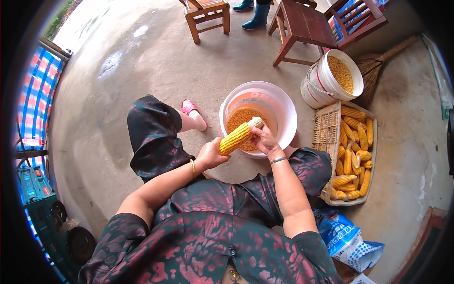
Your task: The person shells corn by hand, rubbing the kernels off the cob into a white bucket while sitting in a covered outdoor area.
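Note:
A yellow ear of corn [234, 138] lies slantwise between my hands, over the near side of a white plastic bucket [287, 117]. My left hand [212, 154] is closed round its lower left end. At the upper right, my right hand [263, 140] holds a pale, bare corncob [256, 122] that touches or overlaps the ear; whether it is a separate piece or the ear's stripped tip I cannot tell. Loose corn kernels [244, 116] cover the bottom of the bucket.
On the right, a plastic crate [325, 133] holds several ears of corn [348, 159]. Behind it stand a kernel-filled bucket [315, 85] and a straw broom [370, 67]. A blue and white bag [340, 230] lies nearby. Two wooden chairs [207, 12] and a person's rubber boots [257, 17] are ahead.

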`<state>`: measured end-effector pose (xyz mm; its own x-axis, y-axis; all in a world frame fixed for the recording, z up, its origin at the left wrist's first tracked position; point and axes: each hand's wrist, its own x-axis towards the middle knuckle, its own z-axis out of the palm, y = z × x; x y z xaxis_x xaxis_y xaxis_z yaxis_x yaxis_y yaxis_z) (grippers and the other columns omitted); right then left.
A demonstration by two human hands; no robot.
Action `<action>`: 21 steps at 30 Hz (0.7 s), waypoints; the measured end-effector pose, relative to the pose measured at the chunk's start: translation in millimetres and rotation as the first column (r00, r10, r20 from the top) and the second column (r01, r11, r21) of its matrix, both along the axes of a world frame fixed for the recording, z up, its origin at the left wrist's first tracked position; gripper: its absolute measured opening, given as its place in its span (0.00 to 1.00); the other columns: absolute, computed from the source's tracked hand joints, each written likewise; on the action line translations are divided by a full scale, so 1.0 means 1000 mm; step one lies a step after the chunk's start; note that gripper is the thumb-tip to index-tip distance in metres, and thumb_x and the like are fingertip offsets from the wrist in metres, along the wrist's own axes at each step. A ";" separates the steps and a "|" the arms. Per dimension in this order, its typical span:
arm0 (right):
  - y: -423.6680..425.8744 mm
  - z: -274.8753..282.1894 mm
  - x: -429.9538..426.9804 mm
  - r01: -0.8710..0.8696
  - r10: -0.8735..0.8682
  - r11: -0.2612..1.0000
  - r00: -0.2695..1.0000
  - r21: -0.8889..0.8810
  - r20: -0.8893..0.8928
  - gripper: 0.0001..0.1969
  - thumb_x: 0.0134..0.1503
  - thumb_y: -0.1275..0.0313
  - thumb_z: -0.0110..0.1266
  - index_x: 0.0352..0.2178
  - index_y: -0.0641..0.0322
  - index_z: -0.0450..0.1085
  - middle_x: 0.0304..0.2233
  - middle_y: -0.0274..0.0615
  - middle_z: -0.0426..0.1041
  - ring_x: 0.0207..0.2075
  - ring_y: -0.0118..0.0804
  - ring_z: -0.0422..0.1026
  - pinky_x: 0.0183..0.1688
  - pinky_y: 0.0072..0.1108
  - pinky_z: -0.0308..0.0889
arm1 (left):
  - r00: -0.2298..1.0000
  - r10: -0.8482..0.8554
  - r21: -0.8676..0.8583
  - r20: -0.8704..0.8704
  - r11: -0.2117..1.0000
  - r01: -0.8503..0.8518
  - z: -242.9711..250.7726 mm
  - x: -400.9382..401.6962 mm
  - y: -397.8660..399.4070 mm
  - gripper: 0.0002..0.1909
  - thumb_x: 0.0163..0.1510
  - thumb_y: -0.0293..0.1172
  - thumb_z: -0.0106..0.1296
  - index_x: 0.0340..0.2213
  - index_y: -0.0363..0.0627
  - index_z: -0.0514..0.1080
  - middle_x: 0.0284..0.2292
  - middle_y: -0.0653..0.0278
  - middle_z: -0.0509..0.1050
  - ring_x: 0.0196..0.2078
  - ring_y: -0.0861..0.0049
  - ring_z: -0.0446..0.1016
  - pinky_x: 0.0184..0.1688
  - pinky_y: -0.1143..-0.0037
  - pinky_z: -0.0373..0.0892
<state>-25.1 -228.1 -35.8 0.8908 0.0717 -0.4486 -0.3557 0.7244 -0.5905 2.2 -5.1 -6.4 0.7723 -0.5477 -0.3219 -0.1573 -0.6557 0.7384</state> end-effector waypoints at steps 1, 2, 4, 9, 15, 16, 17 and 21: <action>-0.001 -0.001 0.000 0.025 -0.026 0.999 1.000 0.035 0.001 0.20 0.50 0.77 0.51 0.45 0.53 0.57 0.37 0.33 0.66 0.39 0.31 0.67 0.42 0.24 0.65 | 1.000 0.007 -0.006 -0.005 1.000 -0.007 0.000 0.000 0.001 0.23 0.34 0.37 0.59 0.32 0.39 0.65 0.29 0.47 0.72 0.35 0.55 0.72 0.37 0.67 0.67; -0.002 -0.003 -0.001 0.073 -0.075 0.995 0.997 0.063 0.034 0.19 0.50 0.80 0.49 0.44 0.54 0.57 0.37 0.34 0.66 0.38 0.32 0.68 0.42 0.25 0.66 | 1.000 0.002 -0.044 0.008 0.999 -0.002 -0.001 0.000 0.001 0.23 0.35 0.37 0.59 0.32 0.39 0.65 0.28 0.47 0.72 0.34 0.55 0.72 0.36 0.67 0.67; -0.003 -0.008 -0.001 0.038 -0.039 0.997 0.999 0.065 0.016 0.20 0.50 0.80 0.48 0.44 0.54 0.56 0.37 0.34 0.66 0.39 0.32 0.68 0.43 0.26 0.66 | 1.000 0.012 -0.018 -0.009 1.000 -0.012 0.000 0.000 0.002 0.22 0.35 0.37 0.59 0.32 0.39 0.65 0.28 0.47 0.71 0.34 0.54 0.71 0.36 0.66 0.67; -0.002 -0.014 0.002 -0.018 0.005 0.988 0.997 0.155 0.081 0.20 0.50 0.79 0.50 0.44 0.53 0.55 0.38 0.34 0.65 0.39 0.32 0.67 0.41 0.25 0.66 | 0.997 -0.003 0.011 0.072 1.000 0.002 0.001 0.000 0.003 0.21 0.35 0.36 0.59 0.31 0.40 0.64 0.27 0.47 0.71 0.33 0.52 0.71 0.35 0.65 0.66; 0.001 -0.005 0.001 0.024 -0.023 0.997 1.000 -0.078 0.004 0.22 0.48 0.76 0.56 0.43 0.54 0.55 0.38 0.34 0.65 0.39 0.31 0.67 0.39 0.23 0.68 | 0.994 -0.012 0.022 0.110 1.000 0.009 0.000 -0.001 0.002 0.22 0.35 0.36 0.59 0.31 0.40 0.63 0.27 0.47 0.71 0.33 0.51 0.70 0.34 0.64 0.66; 0.001 -0.005 0.002 -0.009 0.009 0.997 1.000 -0.072 -0.007 0.22 0.48 0.76 0.56 0.43 0.54 0.55 0.38 0.34 0.65 0.39 0.31 0.67 0.39 0.23 0.68 | 0.994 -0.014 0.025 0.109 1.000 0.011 -0.001 -0.001 0.003 0.22 0.35 0.36 0.59 0.31 0.40 0.63 0.27 0.47 0.71 0.33 0.52 0.70 0.34 0.64 0.66; 0.000 -0.004 0.002 -0.024 0.023 0.997 1.000 -0.080 -0.005 0.21 0.49 0.76 0.55 0.43 0.55 0.56 0.38 0.34 0.66 0.39 0.30 0.67 0.39 0.23 0.68 | 0.990 -0.026 -0.007 0.135 1.000 0.028 -0.001 -0.001 0.003 0.22 0.35 0.36 0.59 0.31 0.40 0.63 0.27 0.47 0.71 0.33 0.52 0.70 0.34 0.64 0.66; -0.004 -0.004 0.004 -0.014 0.015 0.997 1.000 -0.070 0.027 0.18 0.51 0.75 0.53 0.42 0.55 0.57 0.37 0.35 0.67 0.38 0.30 0.68 0.38 0.23 0.69 | 0.997 -0.001 -0.002 0.081 1.000 0.001 0.000 0.000 0.004 0.22 0.35 0.37 0.59 0.31 0.40 0.64 0.27 0.47 0.71 0.33 0.52 0.70 0.35 0.64 0.66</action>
<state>-21.6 -231.7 -40.2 0.9021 0.0541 -0.4282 -0.3487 0.6759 -0.6492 2.6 -1.3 -6.1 0.7950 -0.5494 -0.2573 -0.2171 -0.6537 0.7250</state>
